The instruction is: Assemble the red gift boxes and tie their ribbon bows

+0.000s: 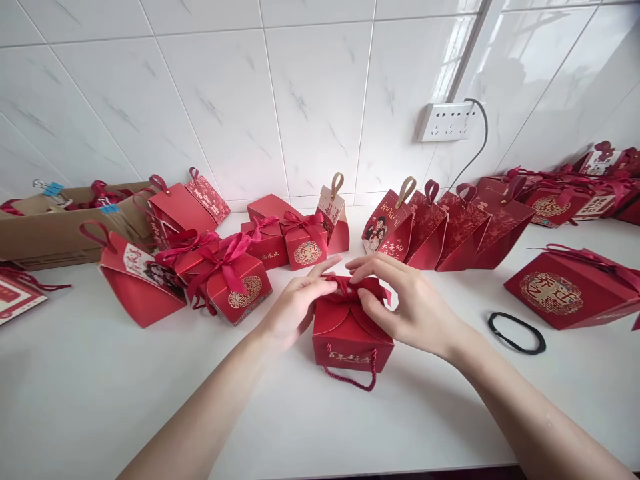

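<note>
A small red gift box (350,330) with gold lettering stands on the table in front of me, its rounded top flaps folded together. A red ribbon (346,288) lies across the top, and a twisted red cord handle (374,373) hangs down the near side. My left hand (297,303) is at the box's left top edge, thumb and fingers closed around the ribbon's left part. From the right, my right hand (407,297) reaches over the top, its bent fingers and thumb pinching the ribbon. My fingers partly hide the ribbon's middle.
Several red gift boxes with bows (235,277) stand behind and left; several loop-handled boxes (425,227) line the wall. A large red box (575,287) and a black band (517,333) lie right. A cardboard box (75,230) is at far left, a power strip (447,122) on the wall.
</note>
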The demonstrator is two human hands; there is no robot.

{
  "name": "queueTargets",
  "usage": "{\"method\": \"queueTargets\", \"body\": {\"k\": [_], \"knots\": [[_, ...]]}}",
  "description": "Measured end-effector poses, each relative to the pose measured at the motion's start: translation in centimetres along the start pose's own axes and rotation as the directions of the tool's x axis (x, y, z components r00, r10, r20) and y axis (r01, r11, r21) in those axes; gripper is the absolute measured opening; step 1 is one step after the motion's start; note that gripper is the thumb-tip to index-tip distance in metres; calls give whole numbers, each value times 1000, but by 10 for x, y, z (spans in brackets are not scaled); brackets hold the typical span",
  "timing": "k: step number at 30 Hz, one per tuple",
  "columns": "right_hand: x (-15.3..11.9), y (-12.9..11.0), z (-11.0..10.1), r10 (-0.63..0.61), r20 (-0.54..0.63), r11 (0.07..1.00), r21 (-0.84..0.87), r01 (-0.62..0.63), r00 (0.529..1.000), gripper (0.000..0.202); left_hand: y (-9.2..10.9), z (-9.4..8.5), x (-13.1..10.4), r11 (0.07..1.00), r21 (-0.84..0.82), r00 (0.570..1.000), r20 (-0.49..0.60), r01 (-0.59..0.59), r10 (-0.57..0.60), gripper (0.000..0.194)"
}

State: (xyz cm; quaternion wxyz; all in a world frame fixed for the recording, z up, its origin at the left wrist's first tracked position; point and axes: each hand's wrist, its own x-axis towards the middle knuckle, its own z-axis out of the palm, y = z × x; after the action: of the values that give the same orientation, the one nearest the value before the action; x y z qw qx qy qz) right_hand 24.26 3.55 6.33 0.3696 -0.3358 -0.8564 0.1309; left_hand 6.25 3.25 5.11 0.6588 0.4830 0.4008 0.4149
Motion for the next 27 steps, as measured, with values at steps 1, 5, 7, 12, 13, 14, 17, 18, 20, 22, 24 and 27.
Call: {"method": "queueTargets", "body": {"k": [1,5,7,12,13,14,17,18,20,22,24,27], "knots": [[0,0,-1,-20,-1,1000,-10,20,1000,9,-1,-1,0,1000,2,1000,6,-6,6,34],[1,6,3,-135,-50,982,-139,127,990,10,-3,-2,1,988,140,998,-13,-65,68,28],[0,10,5,-209,-95,955,-233,183,973,15,-3,-1,-1,920,353,974,-80,-171,212,26],[0,11,4,-211,-118,941,-293,169,970,19,0,3,-8,520,817,797,-133,-248,589,26],[0,9,2,-178,-117,951,-275,140,977,19,0,3,-9,461,856,773,-125,-233,622,23],[0,8,0,-134,-115,963,-248,102,984,19,0,3,-10,410,885,756,-112,-219,645,20],[1,2,-6,51,-83,990,-131,-61,995,18,0,2,-10,346,914,760,-68,-212,646,17],[1,1,-8,116,-60,989,-89,-121,991,18,0,1,-10,366,905,779,-65,-217,623,18],[2,0,-10,229,-18,973,-36,-229,973,23,1,0,-9,441,871,823,-78,-218,562,20],[3,0,-12,315,12,949,-22,-315,949,26,2,-2,-9,529,823,863,-102,-205,495,25],[3,3,-13,383,59,924,-19,-383,922,28,4,-4,-8,596,779,892,-114,-193,437,29],[2,9,-16,423,123,904,5,-427,898,28,7,-8,-9,622,760,910,-102,-189,402,31]]}}
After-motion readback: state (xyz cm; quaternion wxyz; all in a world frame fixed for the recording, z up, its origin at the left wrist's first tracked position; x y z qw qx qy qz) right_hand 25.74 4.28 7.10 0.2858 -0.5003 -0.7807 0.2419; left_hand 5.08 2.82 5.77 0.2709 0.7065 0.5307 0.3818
